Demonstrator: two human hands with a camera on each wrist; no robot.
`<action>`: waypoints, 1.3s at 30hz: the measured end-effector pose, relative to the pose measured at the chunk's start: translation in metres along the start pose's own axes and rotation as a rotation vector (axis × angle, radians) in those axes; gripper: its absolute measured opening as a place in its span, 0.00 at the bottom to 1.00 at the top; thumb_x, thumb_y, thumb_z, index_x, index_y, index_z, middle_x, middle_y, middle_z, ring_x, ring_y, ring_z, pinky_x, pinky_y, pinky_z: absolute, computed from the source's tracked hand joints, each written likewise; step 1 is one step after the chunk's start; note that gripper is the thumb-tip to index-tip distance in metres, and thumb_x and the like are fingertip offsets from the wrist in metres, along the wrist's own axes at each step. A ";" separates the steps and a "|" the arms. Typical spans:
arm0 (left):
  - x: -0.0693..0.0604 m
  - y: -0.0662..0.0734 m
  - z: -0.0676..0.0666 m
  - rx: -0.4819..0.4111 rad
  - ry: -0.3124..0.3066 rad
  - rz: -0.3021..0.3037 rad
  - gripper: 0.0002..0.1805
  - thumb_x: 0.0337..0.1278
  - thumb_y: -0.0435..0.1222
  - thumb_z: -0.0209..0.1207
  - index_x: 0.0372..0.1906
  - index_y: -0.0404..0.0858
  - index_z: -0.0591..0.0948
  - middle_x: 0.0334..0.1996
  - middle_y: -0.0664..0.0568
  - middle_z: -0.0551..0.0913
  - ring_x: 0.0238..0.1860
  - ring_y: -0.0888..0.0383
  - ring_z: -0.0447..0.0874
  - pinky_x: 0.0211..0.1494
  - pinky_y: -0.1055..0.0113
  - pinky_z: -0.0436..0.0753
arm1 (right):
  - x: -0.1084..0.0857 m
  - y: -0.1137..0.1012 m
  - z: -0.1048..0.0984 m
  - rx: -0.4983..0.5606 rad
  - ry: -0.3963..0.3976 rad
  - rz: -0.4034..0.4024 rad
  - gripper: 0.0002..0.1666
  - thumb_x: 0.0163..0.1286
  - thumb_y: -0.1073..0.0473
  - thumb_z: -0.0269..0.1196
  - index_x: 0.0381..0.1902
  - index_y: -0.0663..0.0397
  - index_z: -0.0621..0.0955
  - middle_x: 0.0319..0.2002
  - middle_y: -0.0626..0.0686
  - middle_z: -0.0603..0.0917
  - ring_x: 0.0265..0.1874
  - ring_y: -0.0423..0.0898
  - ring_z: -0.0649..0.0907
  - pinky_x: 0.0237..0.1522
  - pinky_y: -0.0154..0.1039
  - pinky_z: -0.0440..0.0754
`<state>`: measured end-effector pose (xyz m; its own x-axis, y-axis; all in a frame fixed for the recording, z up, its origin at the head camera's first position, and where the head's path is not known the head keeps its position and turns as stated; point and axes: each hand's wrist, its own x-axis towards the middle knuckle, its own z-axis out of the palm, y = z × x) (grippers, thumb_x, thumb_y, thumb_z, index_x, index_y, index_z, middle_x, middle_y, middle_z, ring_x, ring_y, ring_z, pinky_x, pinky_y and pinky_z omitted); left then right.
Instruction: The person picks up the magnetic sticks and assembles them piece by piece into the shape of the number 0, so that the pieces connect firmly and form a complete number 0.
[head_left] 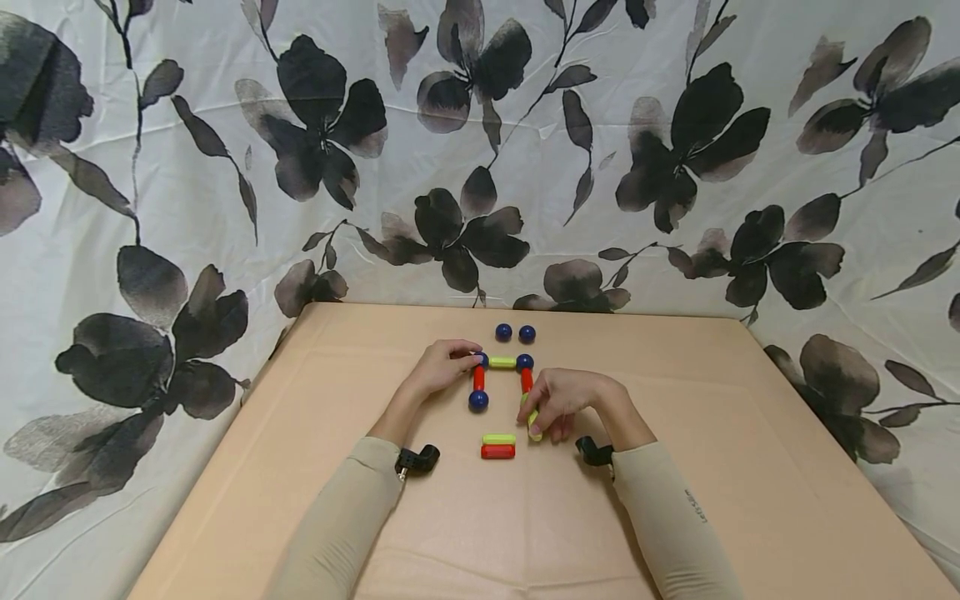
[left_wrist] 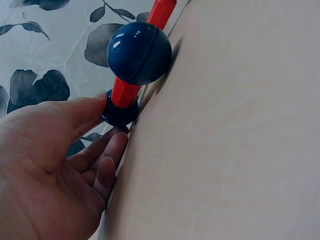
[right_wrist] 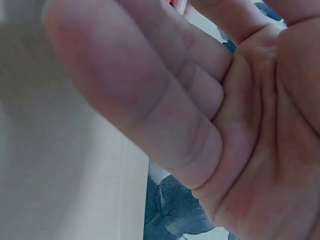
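In the head view, several blue balls and coloured rods form an open frame on the table. My left hand pinches the frame's upper left blue ball between thumb and fingers. From that ball a red rod runs to a lower blue ball, and a yellow-green rod leads across to another blue ball. Below this one is a second red rod. My right hand grips a yellow-green rod at its lower end; in the right wrist view, its fingers hide the rod.
Two loose blue balls lie beyond the frame. Nearer to me, a loose yellow-green rod lies beside a red rod. A floral cloth hangs behind the table's far edge.
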<state>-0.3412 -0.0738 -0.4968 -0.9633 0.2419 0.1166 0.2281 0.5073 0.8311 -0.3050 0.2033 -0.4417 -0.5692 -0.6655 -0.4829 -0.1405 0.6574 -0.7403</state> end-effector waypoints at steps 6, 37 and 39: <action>0.000 0.001 0.000 -0.004 0.004 -0.005 0.17 0.71 0.44 0.65 0.58 0.41 0.87 0.49 0.51 0.89 0.49 0.53 0.81 0.56 0.60 0.78 | -0.004 0.001 -0.006 -0.001 0.031 0.003 0.17 0.64 0.58 0.76 0.52 0.48 0.91 0.34 0.55 0.92 0.18 0.47 0.87 0.26 0.37 0.86; -0.004 0.004 -0.001 -0.010 -0.001 -0.004 0.17 0.71 0.43 0.65 0.58 0.42 0.87 0.50 0.51 0.89 0.51 0.53 0.82 0.59 0.57 0.79 | 0.019 0.033 -0.011 -0.065 0.397 -0.171 0.26 0.71 0.50 0.70 0.64 0.49 0.84 0.47 0.52 0.82 0.41 0.51 0.76 0.37 0.38 0.74; -0.005 0.003 -0.001 -0.014 -0.003 -0.004 0.17 0.71 0.43 0.65 0.58 0.42 0.87 0.51 0.51 0.89 0.52 0.53 0.82 0.59 0.57 0.79 | 0.019 0.033 -0.009 -0.061 0.396 -0.172 0.26 0.71 0.50 0.70 0.64 0.49 0.84 0.47 0.52 0.82 0.41 0.52 0.76 0.38 0.38 0.75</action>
<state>-0.3355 -0.0742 -0.4941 -0.9636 0.2427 0.1121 0.2226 0.4963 0.8391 -0.3284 0.2154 -0.4711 -0.7981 -0.5884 -0.1295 -0.3015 0.5761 -0.7597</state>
